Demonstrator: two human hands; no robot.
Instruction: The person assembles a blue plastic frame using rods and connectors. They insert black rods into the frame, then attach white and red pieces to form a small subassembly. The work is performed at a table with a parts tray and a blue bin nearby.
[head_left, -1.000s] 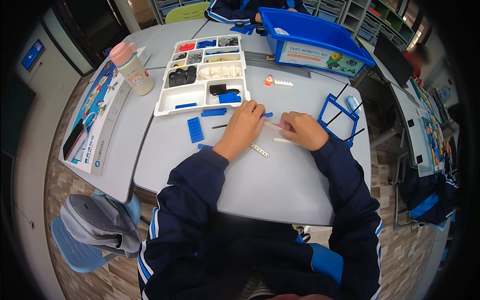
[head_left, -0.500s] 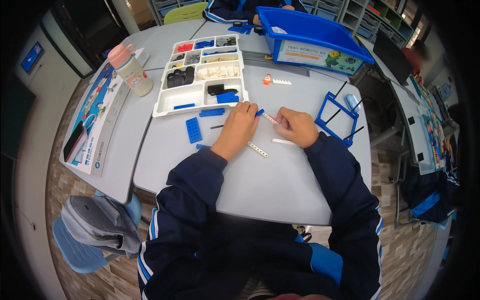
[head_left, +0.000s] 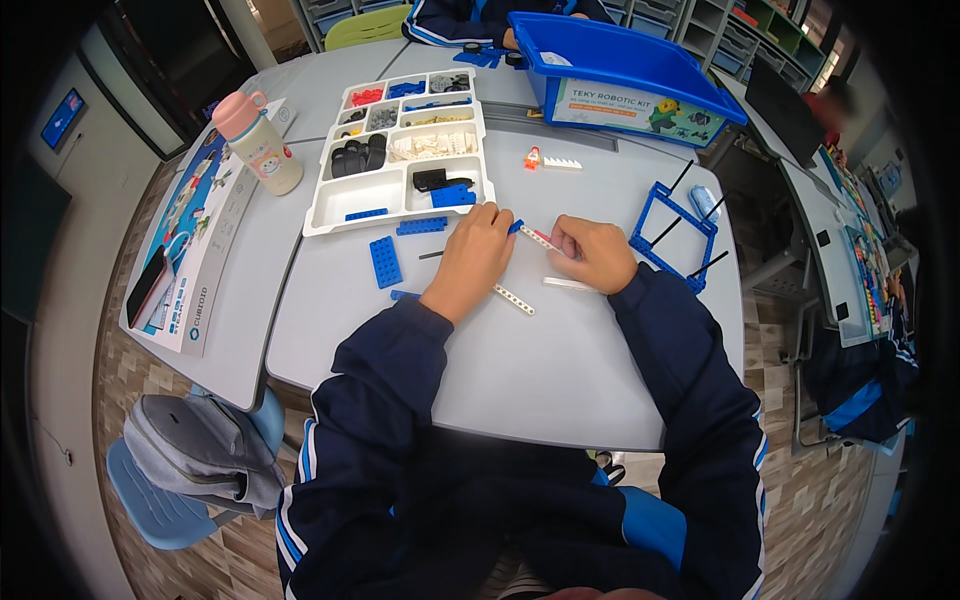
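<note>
My left hand (head_left: 472, 255) is closed, its fingertips pinching a small blue building piece (head_left: 516, 226). From that piece a white beam with holes (head_left: 533, 236) slants to my right hand (head_left: 597, 250), whose thumb and fingers are closed on its other end. A bit of red shows beside the beam there. A second white beam (head_left: 516, 300) lies on the table, partly hidden under my left hand. Just below my right fingers is another white strip (head_left: 566, 284). Left of my left hand lie a thin dark rod (head_left: 430, 255), a blue studded plate (head_left: 385, 261) and a blue brick (head_left: 422, 226).
A white sorting tray (head_left: 325, 222) of parts stands ahead on the left, a blue bin (head_left: 640, 75) at the far right. Right of my hands is a blue frame with black rods (head_left: 644, 240). A small figure (head_left: 532, 158), a bottle (head_left: 262, 150) and a phone (head_left: 150, 275) are also around.
Hardly anything differs. Both hands keep their hold on the joined pieces, and the whole picture has shifted very slightly.
</note>
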